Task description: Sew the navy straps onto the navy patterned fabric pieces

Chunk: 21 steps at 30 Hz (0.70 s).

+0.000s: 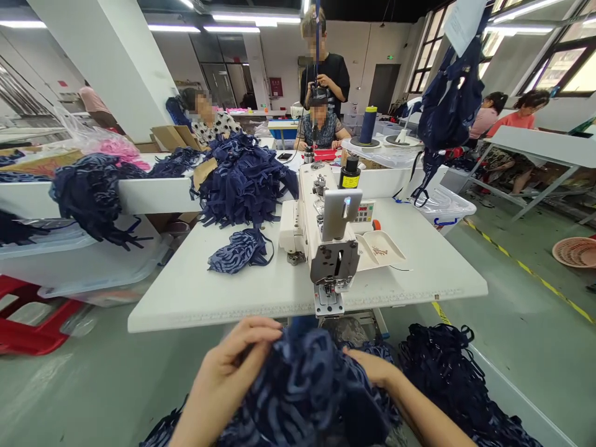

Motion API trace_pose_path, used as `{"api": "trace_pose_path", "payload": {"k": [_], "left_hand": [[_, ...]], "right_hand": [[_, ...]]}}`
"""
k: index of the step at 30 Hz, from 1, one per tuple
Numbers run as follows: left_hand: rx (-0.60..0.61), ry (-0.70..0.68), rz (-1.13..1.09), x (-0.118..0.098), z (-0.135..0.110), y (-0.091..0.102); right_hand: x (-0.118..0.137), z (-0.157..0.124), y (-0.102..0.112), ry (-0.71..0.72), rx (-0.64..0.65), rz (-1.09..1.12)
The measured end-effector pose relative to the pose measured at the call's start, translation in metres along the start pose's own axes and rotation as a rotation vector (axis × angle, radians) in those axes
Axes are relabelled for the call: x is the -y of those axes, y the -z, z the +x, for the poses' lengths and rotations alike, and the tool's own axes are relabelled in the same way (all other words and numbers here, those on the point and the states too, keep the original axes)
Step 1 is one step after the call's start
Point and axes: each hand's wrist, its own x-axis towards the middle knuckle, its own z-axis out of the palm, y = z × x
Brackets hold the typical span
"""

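A bundle of navy fabric with a light blue wavy pattern [302,379] is in front of me, below the table edge, blurred by motion. My left hand [242,354] has its fingers and thumb closed on the bundle's left side. On the right, my right hand [372,367] grips the same fabric, its fingertips partly hidden in the folds. Just beyond stands a white sewing machine [305,186], its needle area and metal plate [329,305] nearest me. A small patterned garment piece with straps [239,251] lies on the table left of the machine.
A big heap of navy strapped pieces [246,177] covers the back left of the white table [223,304]. A cream tray [384,245] with small parts sits right of the machine. More navy pieces [447,372] lie low right. Several people work beyond, and a navy garment [451,99] hangs at right.
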Motion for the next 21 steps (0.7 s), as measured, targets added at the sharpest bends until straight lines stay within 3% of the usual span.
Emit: {"api": "trace_pose_path", "payload": {"k": [3, 6, 7, 9, 11, 13, 15, 21], "left_hand": [[-0.015, 0.187, 0.278, 0.041, 0.004, 0.018], [-0.035, 0.137, 0.409, 0.059, 0.001, -0.007], [0.041, 0.088, 0.351, 0.056, -0.002, -0.022], [0.32, 0.022, 0.154, 0.039, -0.007, -0.055], [0.54, -0.008, 0.025, 0.016, -0.009, -0.081], [0.654, 0.02, 0.005, -0.003, -0.007, -0.095], [0.651, 0.072, 0.056, -0.014, 0.0, -0.095], [0.312, 0.02, 0.396, -0.01, 0.023, -0.077]], "right_hand": [[0.001, -0.013, 0.029, -0.081, 0.068, 0.085], [0.022, -0.023, 0.044, -0.096, 0.074, 0.136], [0.033, -0.027, 0.043, -0.083, 0.066, 0.136], [0.058, -0.032, 0.037, -0.06, 0.074, 0.128], [0.082, -0.037, 0.031, -0.062, 0.192, 0.131], [0.101, -0.039, 0.03, -0.073, 0.33, 0.153], [0.115, -0.038, 0.037, -0.075, 0.333, 0.137], [0.127, -0.005, 0.059, -0.019, -0.124, -0.135]]}}
